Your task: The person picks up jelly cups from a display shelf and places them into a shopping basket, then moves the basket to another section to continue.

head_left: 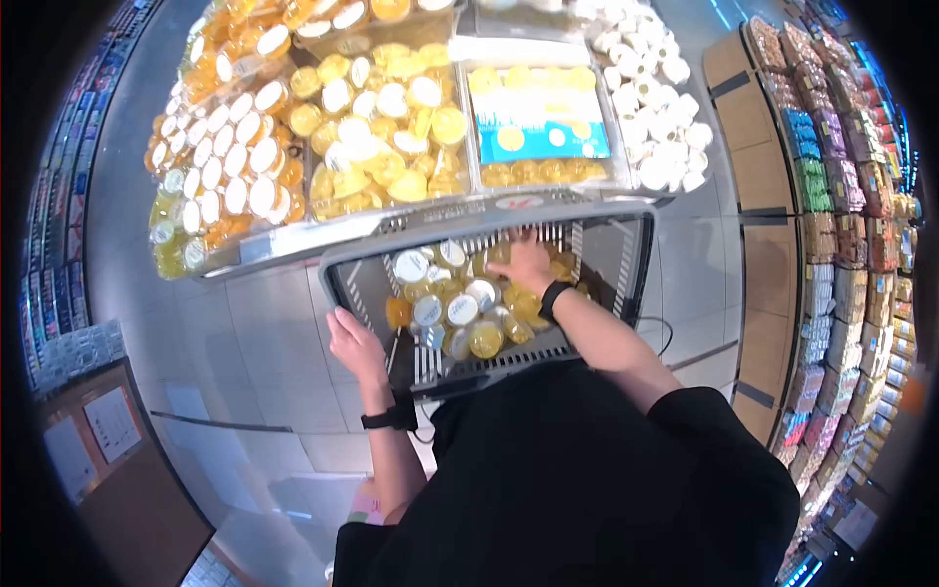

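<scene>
A grey shopping basket [641, 256] with slotted sides sits in front of my body, against the display's front edge. Inside lie many cups of yellow jelly [486, 339], some with white round lids turned up. My right hand [528, 264] reaches into the basket over the cups at the far side, thumb apart from the other fingers; its fingertips are partly lost among the cups. At the basket's left outer side is my left hand [357, 349], fingers stretched out along the rim and holding nothing I can see.
Beyond the basket stands a display of loose cups in sections: orange ones [240, 161], yellow ones [391, 117] and white-lidded ones [655, 108]. A blue and white sign [541, 127] stands among them. Shelves of packaged goods [831, 196] line the right; a brown board [127, 460] is at lower left.
</scene>
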A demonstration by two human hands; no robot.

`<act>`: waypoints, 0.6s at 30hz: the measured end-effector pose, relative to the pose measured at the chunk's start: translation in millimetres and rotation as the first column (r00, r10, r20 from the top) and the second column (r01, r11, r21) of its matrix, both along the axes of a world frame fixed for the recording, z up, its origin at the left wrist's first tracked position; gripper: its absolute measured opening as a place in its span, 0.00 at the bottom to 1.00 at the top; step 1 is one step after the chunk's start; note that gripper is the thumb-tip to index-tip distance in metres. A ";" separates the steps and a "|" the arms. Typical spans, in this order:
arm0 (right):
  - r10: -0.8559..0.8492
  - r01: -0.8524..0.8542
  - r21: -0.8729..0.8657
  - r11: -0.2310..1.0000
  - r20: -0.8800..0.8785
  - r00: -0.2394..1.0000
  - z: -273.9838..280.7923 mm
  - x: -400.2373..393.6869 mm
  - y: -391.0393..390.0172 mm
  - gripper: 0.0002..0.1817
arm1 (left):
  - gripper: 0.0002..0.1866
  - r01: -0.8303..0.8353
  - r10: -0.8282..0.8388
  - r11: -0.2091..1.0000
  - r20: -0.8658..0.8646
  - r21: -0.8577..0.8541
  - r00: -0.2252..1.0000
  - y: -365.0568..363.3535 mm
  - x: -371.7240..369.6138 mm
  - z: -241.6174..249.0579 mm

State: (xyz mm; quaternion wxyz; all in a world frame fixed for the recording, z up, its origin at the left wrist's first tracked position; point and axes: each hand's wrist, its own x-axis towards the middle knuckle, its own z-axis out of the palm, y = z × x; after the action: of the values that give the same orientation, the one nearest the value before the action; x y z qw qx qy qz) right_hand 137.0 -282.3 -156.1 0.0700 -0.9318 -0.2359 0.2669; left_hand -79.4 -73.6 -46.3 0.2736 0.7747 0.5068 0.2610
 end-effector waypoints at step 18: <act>-0.079 0.317 0.511 0.799 -0.434 0.898 -35.4 21.6 -46.8 0.34 | 0.21 -0.041 0.069 0.983 0.157 -0.176 0.985 1.8 -11.4 -21.7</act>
State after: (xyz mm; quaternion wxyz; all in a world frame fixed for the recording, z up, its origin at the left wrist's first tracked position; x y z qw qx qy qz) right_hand 158.7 -329.1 -191.5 0.4189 -0.8149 -0.1849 0.3554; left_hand -90.8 -71.8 -68.0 0.3727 0.7101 0.5247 0.2856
